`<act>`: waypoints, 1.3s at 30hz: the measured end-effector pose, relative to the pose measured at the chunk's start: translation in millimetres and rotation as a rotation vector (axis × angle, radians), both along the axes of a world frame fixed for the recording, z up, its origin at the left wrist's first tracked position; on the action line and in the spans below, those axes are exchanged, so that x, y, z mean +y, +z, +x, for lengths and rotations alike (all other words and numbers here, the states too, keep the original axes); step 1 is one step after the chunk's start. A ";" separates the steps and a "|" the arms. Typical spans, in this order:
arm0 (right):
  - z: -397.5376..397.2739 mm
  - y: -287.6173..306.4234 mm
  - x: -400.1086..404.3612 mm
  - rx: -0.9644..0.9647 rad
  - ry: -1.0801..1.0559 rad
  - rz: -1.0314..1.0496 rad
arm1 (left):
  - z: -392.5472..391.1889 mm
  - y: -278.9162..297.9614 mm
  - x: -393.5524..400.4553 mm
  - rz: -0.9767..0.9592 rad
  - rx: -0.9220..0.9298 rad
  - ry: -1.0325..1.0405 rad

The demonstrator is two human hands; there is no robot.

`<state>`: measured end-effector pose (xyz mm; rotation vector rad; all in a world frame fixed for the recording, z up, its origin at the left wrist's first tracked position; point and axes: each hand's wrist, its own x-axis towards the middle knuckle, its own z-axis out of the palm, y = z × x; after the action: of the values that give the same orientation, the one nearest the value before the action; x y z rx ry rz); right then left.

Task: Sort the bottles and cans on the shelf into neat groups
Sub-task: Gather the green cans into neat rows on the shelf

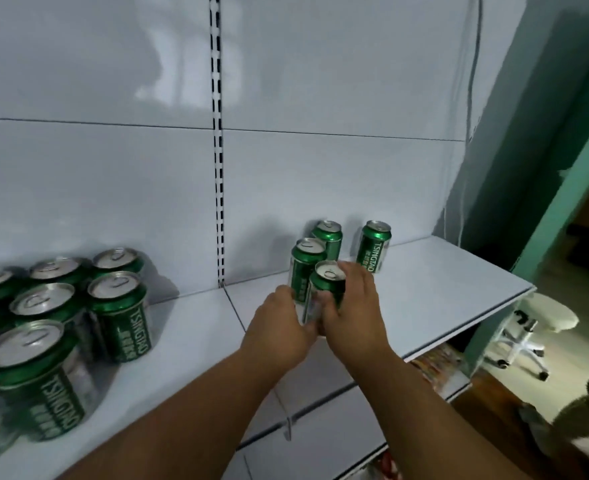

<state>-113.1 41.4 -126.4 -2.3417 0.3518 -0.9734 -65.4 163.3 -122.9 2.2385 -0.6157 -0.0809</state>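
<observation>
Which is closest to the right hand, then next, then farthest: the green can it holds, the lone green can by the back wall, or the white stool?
1. Green can in front of the small group, gripped by the right hand.
2. Lone green can by the back wall, just behind the hand.
3. White stool, far right on the floor.

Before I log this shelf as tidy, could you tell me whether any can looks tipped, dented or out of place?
Nothing looks tipped, dented or spilled. One green can stands alone on the shelf, apart from the row of three. Both hands, left hand and right hand, grip the front can.
</observation>
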 end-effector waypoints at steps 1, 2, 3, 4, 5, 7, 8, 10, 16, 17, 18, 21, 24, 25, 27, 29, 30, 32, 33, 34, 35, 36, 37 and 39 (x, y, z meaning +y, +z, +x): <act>2.4 -5.7 -6.8 -0.002 0.069 0.033 | -1.9 -6.1 -5.8 -0.051 0.018 0.057; 4.2 -10.2 -12.9 0.002 0.127 0.060 | -4.2 -10.4 -11.2 -0.080 0.028 0.097; 6.3 -14.6 -19.0 0.003 0.175 0.083 | -5.9 -14.9 -16.0 -0.090 0.026 0.112; 8.0 -17.9 -24.7 0.007 0.211 0.100 | -8.0 -17.7 -19.4 -0.089 0.011 0.109; 9.6 -19.8 -30.0 0.005 0.242 0.111 | -8.6 -19.7 -22.0 -0.084 -0.007 0.098; 12.4 -18.0 -37.5 0.008 0.260 0.141 | -7.5 -20.4 -24.3 -0.090 -0.012 0.070; 13.3 -14.9 -38.5 0.020 0.251 0.162 | -7.0 -21.4 -24.2 -0.108 0.008 0.065; 15.5 -6.3 -37.1 0.057 0.267 0.259 | -8.0 -21.7 -22.2 -0.150 0.056 0.087; 20.2 25.3 -17.6 0.015 0.682 0.742 | -30.6 -7.9 -1.1 -0.728 0.242 0.250; 19.2 28.1 -12.5 0.043 0.738 0.765 | -36.1 -7.4 4.4 -0.783 0.255 0.290; 18.0 29.6 -6.2 0.080 0.778 0.760 | -41.4 -8.7 10.5 -0.839 0.280 0.318; 17.1 28.8 17.4 0.150 0.854 0.723 | -56.6 -12.1 33.3 -0.978 0.372 0.367; 18.6 27.2 44.7 0.188 0.892 0.693 | -67.0 -11.7 60.8 -0.868 0.266 0.437; 18.4 27.8 54.8 0.193 0.908 0.672 | -68.9 -11.6 70.0 -0.817 0.209 0.454; 19.7 28.3 73.1 0.179 0.931 0.586 | -70.9 -12.7 86.5 -0.744 0.114 0.489; 20.1 31.9 91.5 0.178 0.946 0.460 | -72.0 -14.3 101.4 -0.691 0.053 0.541; 20.2 33.6 99.9 0.190 0.946 0.400 | -71.8 -14.8 108.1 -0.668 0.040 0.563; 22.1 35.2 115.3 0.212 0.917 0.298 | -69.5 -19.3 119.7 -0.621 0.025 0.591; 23.7 34.9 123.3 0.217 0.897 0.256 | -68.8 -21.9 124.3 -0.588 0.019 0.603; 25.7 33.0 131.0 0.218 0.876 0.211 | -67.8 -26.1 127.9 -0.563 0.004 0.633; 27.2 31.1 138.8 0.214 0.858 0.171 | -66.9 -30.8 131.0 -0.544 -0.005 0.681; 28.9 28.5 146.1 0.210 0.842 0.141 | -67.6 -34.4 134.2 -0.550 -0.002 0.729; 29.7 26.5 153.0 0.200 0.829 0.128 | -69.4 -35.7 137.7 -0.562 0.019 0.762; 31.4 23.9 165.3 0.191 0.794 0.131 | -71.1 -36.9 145.9 -0.556 0.081 0.751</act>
<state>-81.7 206.7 -102.4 -2.1519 -0.4152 -0.3300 -136.5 309.2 -159.9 1.7727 0.2541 0.3371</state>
